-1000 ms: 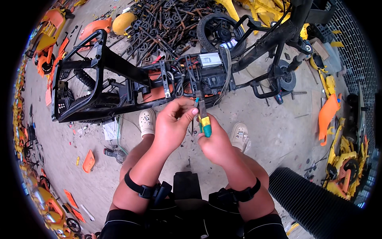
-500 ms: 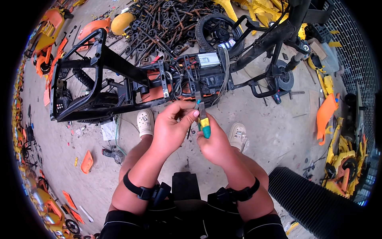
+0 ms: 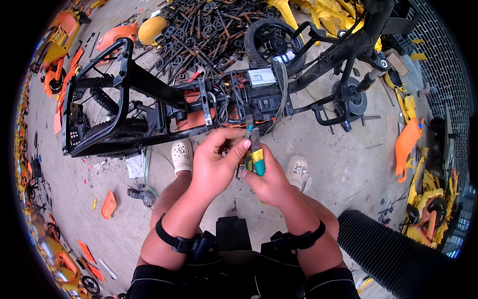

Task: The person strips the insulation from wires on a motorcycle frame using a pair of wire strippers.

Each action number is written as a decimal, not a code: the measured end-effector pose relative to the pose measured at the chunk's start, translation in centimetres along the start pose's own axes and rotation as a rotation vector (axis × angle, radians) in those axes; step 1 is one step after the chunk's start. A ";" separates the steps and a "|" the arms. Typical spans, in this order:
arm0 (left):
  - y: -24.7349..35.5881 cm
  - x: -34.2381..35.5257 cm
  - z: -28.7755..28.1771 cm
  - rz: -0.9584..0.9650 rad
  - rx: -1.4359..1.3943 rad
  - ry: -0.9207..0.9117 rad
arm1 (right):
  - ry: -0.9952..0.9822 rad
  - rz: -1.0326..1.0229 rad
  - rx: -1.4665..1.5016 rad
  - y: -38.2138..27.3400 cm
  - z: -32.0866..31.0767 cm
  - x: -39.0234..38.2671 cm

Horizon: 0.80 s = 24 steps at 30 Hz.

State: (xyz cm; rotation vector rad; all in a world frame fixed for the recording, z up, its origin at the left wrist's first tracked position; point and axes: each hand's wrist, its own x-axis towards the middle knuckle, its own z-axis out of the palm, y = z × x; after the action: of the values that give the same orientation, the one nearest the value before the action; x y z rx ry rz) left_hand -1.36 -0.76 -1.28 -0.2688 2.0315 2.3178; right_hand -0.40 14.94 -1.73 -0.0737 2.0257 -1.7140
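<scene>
Between thumb and index finger of my left hand (image 3: 211,162), which is closed, a thin wire with a blue-green end (image 3: 249,130) is pinched. My right hand (image 3: 272,183) is wrapped round a pair of pliers (image 3: 257,157) with yellow and green handles, their metal jaws pointing away from me. Those jaws are right beside the wire's end; whether they touch it I cannot tell. Just beyond both hands lies a black scooter frame (image 3: 154,82), with a silver metal box (image 3: 261,76) and tangled cables (image 3: 282,97) at its middle.
Behind the frame is a heap of rusty metal parts (image 3: 209,30) beside a black wheel (image 3: 275,45). A power tool (image 3: 142,195) and an orange panel (image 3: 108,203) lie on the floor at left. A black ribbed object (image 3: 383,249) stands at lower right, near yellow panels (image 3: 425,209).
The pliers have tilted slightly, and more of their second handle shows. My right hand has shifted a little downward in the picture; the left still pinches the wire.
</scene>
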 end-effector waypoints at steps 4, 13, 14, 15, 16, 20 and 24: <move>-0.6 0.3 -0.2 0.013 -0.004 0.005 | -0.026 0.019 0.080 0.8 0.0 0.6; 0.0 0.9 -0.3 0.030 -0.006 0.008 | 0.044 -0.062 0.054 1.8 0.7 1.7; -0.1 1.0 -0.4 0.045 -0.006 0.007 | 0.054 -0.073 0.022 1.5 0.7 1.8; -0.1 1.0 -0.5 0.055 0.001 0.005 | 0.064 -0.085 -0.011 1.2 0.7 1.9; -0.2 1.1 -0.6 0.066 0.007 0.002 | 0.071 -0.073 -0.021 0.9 0.7 1.9; -0.1 1.4 -0.5 0.072 -0.007 0.027 | 0.108 -0.074 -0.058 -0.2 0.8 2.2; 0.4 1.4 -0.6 0.057 -0.043 0.015 | 0.080 -0.071 -0.070 -0.9 0.3 2.6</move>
State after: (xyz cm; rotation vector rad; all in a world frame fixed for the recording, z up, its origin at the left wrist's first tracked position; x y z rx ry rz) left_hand -2.78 -1.48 -1.16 -0.2333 2.0241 2.4028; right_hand -2.80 13.63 -1.73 -0.1032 2.1656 -1.7142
